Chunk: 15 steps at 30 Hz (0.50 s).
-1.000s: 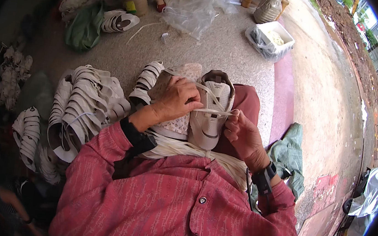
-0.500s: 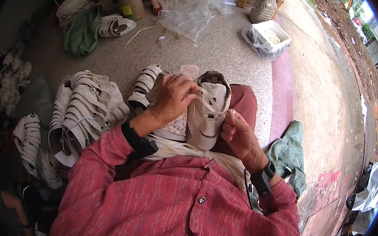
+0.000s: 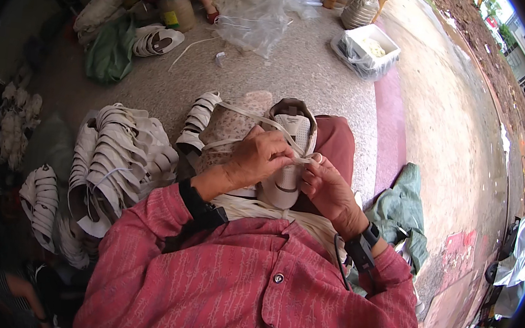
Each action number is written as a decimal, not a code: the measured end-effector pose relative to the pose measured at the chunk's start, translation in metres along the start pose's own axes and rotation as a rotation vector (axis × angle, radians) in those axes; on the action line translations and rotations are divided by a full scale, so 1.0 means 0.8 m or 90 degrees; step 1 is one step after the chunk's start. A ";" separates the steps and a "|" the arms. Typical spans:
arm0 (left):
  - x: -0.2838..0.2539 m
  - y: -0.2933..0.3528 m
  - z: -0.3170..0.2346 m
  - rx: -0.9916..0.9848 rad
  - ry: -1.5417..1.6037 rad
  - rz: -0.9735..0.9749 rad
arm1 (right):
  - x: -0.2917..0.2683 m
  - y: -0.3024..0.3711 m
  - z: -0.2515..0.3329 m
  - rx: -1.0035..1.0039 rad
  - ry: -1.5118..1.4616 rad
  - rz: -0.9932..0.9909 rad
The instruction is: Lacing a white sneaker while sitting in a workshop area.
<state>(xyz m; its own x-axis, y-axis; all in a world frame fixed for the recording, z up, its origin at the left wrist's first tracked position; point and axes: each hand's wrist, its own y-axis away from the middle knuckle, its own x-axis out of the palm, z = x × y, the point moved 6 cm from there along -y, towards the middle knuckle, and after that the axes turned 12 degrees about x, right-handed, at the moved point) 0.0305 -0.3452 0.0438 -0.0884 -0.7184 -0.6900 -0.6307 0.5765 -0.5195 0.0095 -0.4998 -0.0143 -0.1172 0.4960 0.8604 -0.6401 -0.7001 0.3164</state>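
Shoe: it is pale, beige and white, with a dark brown collar around the opening, a white dotted tongue [image 3: 293,129] and a smooth rounded toe.
Shoe place: the shoe [image 3: 280,194] lies on the person's lap, between a flower-patterned cloth [image 3: 220,131] at left and the brown trouser leg [image 3: 334,149] at right.
Direction: the toe points near, to the person's body; the opening is at the far end, so the long axis runs from near to far.
Lace: a flat cream lace [image 3: 248,112] comes from the left and crosses over the tongue.
Left hand: its fingers are closed, and the left hand [image 3: 258,158] pinches the lace above the shoe.
Right hand: the right hand [image 3: 330,193] also has its fingers closed on the lace, just beside the left ones.
Box: far right, a white box [image 3: 375,65] in clear plastic holds pale pieces, too small to tell.
Bottle: beyond it stands a large clear bottle [image 3: 360,11]; its content is unclear.
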 end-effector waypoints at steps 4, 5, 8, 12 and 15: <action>0.003 0.002 0.005 -0.030 0.061 -0.017 | -0.011 0.002 -0.002 -0.001 0.037 -0.143; 0.004 0.002 0.004 -0.026 0.063 -0.011 | -0.010 0.002 -0.003 -0.007 0.032 -0.144; 0.004 0.001 -0.001 -0.027 0.092 -0.001 | -0.016 0.003 -0.007 -0.001 0.048 -0.210; 0.006 -0.001 -0.004 -0.033 0.085 0.028 | -0.016 0.006 -0.007 -0.009 0.021 -0.231; 0.010 -0.002 -0.005 -0.014 0.079 0.037 | -0.005 0.008 -0.008 -0.001 -0.030 -0.216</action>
<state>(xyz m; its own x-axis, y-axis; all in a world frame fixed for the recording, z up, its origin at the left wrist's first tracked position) 0.0277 -0.3532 0.0414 -0.2192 -0.7281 -0.6495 -0.6389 0.6102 -0.4685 0.0010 -0.5032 -0.0184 0.1378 0.6757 0.7242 -0.6382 -0.4986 0.5866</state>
